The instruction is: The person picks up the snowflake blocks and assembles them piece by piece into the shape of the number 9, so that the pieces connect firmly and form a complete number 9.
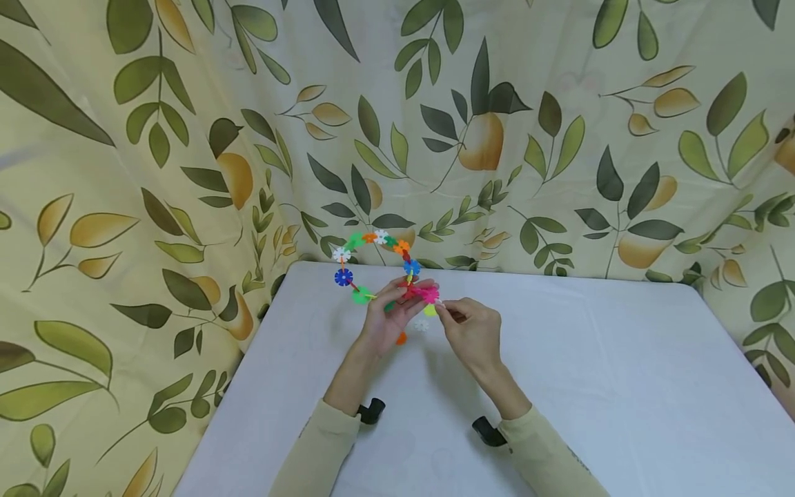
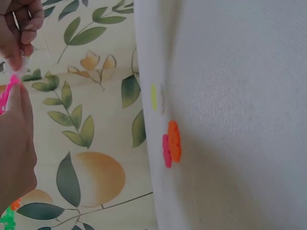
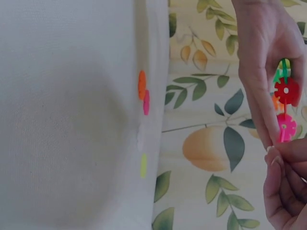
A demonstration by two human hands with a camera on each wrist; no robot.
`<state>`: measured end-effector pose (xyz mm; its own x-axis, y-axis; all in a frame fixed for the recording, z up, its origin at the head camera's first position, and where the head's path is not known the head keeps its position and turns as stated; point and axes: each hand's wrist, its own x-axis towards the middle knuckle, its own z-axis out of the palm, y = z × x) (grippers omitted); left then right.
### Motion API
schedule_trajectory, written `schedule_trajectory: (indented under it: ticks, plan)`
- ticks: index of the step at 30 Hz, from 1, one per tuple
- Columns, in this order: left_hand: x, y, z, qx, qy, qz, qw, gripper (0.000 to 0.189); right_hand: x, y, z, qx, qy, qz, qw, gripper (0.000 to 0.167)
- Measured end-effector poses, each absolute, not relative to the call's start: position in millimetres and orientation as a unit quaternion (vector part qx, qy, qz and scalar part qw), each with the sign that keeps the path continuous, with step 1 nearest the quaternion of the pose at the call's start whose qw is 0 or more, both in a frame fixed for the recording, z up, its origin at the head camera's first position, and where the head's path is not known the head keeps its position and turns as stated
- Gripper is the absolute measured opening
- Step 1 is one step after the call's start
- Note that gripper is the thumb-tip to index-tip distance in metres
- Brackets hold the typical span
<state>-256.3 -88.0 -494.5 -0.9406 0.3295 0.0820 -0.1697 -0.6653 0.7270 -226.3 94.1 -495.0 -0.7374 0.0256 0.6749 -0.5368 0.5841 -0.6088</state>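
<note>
A looped chain of colourful notched snowflake discs, with a blue disc (image 1: pixel 343 277) on its left side, hangs above the far part of the table. My left hand (image 1: pixel 386 317) holds its near end, where a red disc (image 3: pixel 286 90) and a pink disc (image 3: pixel 286 127) show. At the pink disc's edge, my right hand (image 1: pixel 475 333) pinches a whitish disc (image 2: pixel 21 67) between thumb and forefinger. The fingers mostly cover that whitish disc. Whether it is joined to the pink one, I cannot tell.
Loose discs lie on the white table (image 1: pixel 590 373) below my hands: orange (image 2: pixel 174 141), pink (image 2: pixel 166 151), yellow (image 2: pixel 154 97) and white (image 1: pixel 421 325). A leaf-patterned curtain (image 1: pixel 546 228) stands behind the table and along its left side.
</note>
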Motion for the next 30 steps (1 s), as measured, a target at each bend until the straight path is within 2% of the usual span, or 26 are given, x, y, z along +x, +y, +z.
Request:
schedule_trajectory:
  ticks: [7, 15, 22, 30]
  plan:
    - [-257, -85, -496, 0.078, 0.377, 0.912, 0.139, 0.032, -227, 94, -497, 0.152, -0.826, 0.430, 0.332, 0.008]
    - [-257, -82, -498, 0.086, 0.390, 0.905, 0.145, 0.051, -227, 92, -498, 0.147, -0.820, 0.431, 0.346, 0.007]
    - [-257, -86, -500, 0.083, 0.391, 0.906, 0.137, 0.038, -227, 91, -501, 0.150, -0.817, 0.448, 0.330, 0.008]
    - [-260, -92, -497, 0.134, 0.376, 0.906, 0.140, 0.032, -229, 92, -496, 0.145, -0.818, 0.478, 0.286, 0.016]
